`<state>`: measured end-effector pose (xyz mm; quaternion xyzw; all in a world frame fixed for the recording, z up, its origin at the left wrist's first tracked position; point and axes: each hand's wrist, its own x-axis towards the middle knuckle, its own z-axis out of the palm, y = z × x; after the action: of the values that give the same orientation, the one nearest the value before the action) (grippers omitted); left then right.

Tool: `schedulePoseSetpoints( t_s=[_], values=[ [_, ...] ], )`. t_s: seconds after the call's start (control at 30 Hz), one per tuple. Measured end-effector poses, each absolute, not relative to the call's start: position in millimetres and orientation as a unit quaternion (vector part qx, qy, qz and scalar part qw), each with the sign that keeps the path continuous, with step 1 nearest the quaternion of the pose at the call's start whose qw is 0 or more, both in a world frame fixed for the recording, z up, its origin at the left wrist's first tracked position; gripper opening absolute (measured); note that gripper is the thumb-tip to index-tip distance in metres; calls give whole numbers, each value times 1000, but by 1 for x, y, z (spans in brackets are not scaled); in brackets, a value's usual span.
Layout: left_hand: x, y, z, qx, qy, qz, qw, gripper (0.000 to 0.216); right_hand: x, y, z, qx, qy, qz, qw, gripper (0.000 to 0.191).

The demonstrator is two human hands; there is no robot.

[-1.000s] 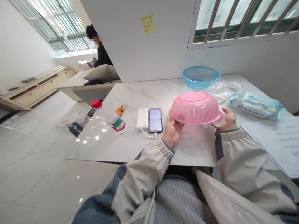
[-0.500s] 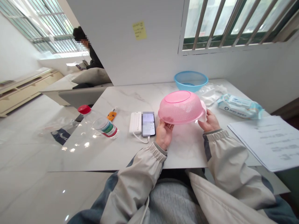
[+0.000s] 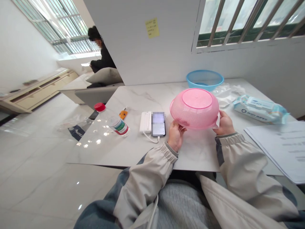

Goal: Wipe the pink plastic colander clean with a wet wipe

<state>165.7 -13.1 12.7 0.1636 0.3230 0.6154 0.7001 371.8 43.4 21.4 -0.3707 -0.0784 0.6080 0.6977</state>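
A pink plastic colander (image 3: 194, 109) is held bottom up above the table, its mesh side facing me. At its near left rim, my left hand (image 3: 176, 135) is closed, with some fingertips hidden under the basket. My right hand (image 3: 224, 124) is closed at the right rim, with a white wipe (image 3: 217, 121) pinched between it and the colander; most of the wipe is hidden. Behind the colander stands a blue plastic basin (image 3: 205, 79). To the right lies a pack of wet wipes (image 3: 259, 109).
A phone (image 3: 158, 124) is cabled to a white power bank (image 3: 145, 122). Left of them are an orange key case (image 3: 123, 114) and a tilted-looking clear bottle (image 3: 118, 125). Papers (image 3: 281, 146) lie at right, crumpled plastic (image 3: 225, 93) behind. A person (image 3: 102, 54) sits in the left background.
My right hand and the wipe have shifted a little along the right rim, toward me. The colander has tipped slightly, showing more of its base. The whole view has swung left.
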Motion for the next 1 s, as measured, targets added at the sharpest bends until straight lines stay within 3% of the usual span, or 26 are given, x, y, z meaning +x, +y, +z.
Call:
schedulePoseSetpoints(
  t_s=[0.43, 0.7, 1.0],
  values=[
    [166, -14, 15, 124, 325, 581, 736, 24, 367, 35, 30, -268, -62, 629, 727, 41],
    [167, -12, 12, 139, 323, 589, 727, 29, 367, 36, 27, -285, -89, 616, 729, 36],
    [166, -15, 15, 177, 287, 587, 736, 27, 371, 42, 19, -267, -74, 602, 749, 42]
  ],
)
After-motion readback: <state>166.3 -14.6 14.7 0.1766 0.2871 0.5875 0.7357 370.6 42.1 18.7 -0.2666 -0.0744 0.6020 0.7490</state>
